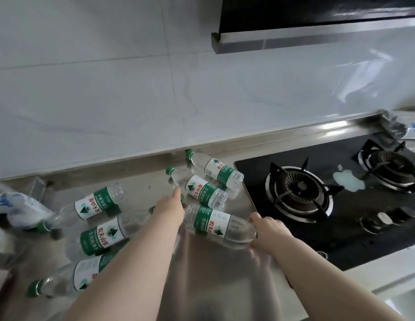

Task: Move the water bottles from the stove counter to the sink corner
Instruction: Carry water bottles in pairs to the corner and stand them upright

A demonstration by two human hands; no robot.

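At the left of the frame, three water bottles (102, 235) lie on their sides on the counter (144, 188), well apart from the fingers of either hand. Further right, the left hand (169, 212) reaches forward from the bottom edge, back upward. One straight finger (177, 193) touches the neck of the middle bottle (199, 189); how its other fingers lie I cannot tell. A bare patch of counter lies behind this hand, up to the wall edge. The back bottle (213, 169) lies just behind the middle one. Between the hands the near bottle (219, 224) lies sideways. The right hand (270, 230) holds its right end, thumb (255, 216) on top, fingers curled round it. The stove (317, 205) edge runs just beside this hand.
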